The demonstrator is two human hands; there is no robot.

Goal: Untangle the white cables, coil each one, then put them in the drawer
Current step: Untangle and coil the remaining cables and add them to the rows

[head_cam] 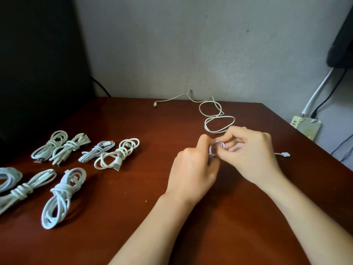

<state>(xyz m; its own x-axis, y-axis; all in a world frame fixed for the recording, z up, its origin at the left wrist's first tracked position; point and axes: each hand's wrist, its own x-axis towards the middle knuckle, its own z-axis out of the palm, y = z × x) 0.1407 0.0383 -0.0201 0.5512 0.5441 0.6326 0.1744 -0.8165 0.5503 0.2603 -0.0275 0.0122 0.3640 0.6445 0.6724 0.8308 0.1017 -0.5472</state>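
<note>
Both my hands meet over the right middle of the brown table [133, 217]. My left hand [193, 169] and my right hand [250, 152] pinch a small white cable coil [216, 147] between their fingertips; most of the coil is hidden by my fingers. A white plug end [284, 154] lies on the table just right of my right hand. Behind my hands a loose white cable [212, 113] lies in open loops and runs toward the wall. Several coiled white cables [63, 194] lie in two rows at the left. No drawer is in view.
A dark panel [38, 64] stands at the back left. The grey wall [191, 44] runs along the table's far edge. Off the table's right edge a power strip [305, 127] sits with white and black cords plugged in.
</note>
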